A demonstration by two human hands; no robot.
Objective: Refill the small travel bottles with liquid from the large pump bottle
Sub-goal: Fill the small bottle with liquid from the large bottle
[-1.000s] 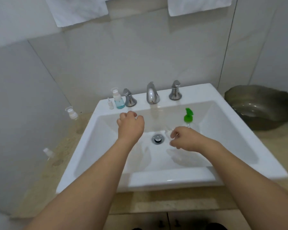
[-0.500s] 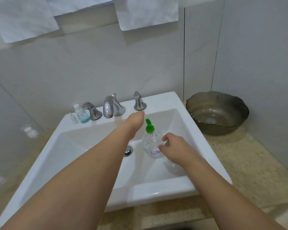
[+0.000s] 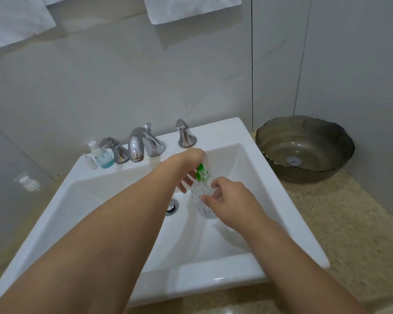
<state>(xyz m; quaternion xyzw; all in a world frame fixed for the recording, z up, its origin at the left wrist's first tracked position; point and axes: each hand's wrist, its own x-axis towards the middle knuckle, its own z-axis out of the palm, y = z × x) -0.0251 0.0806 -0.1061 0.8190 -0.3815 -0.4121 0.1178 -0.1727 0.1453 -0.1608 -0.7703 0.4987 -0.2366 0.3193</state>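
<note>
A white rectangular sink [image 3: 213,277] with a chrome faucet [image 3: 138,145] sits in a speckled beige countertop [image 3: 349,223] against pale grey tiled walls [image 3: 100,75]. White towels [image 3: 191,7] hang above; a dark glass bowl [image 3: 304,148] stands in the corner.

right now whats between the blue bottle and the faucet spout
In the head view, the left tap handle stands between the blue bottle and the faucet spout, on the sink ledge.

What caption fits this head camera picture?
Two hands work a green-topped pump bottle over a white sink.
</note>
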